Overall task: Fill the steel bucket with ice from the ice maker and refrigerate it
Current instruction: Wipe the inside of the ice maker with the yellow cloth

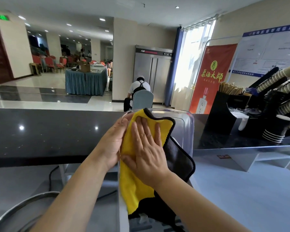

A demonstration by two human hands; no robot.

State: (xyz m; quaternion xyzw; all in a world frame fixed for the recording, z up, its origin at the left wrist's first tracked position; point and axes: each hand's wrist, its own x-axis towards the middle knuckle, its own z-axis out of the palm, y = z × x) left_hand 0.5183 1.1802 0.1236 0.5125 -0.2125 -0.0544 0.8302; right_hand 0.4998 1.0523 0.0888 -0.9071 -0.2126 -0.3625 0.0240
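Observation:
The ice maker (182, 124) stands in front of me with a clear rounded lid on top. A yellow and dark grey cloth (134, 180) lies over the lid. My right hand (146, 148) presses flat on the cloth with straight, spread fingers. My left hand (112, 144) lies against the lid's left side, fingers straight along the cloth's edge. The curved steel rim at the bottom left may be the steel bucket (22, 208), and only part of it shows.
A black counter (40, 134) runs across behind the ice maker. A black rack of stacked paper cups (278, 104) and a stirrer box stand at the right. A steel double-door refrigerator (151, 72) stands at the back, with a person crouching in front of it.

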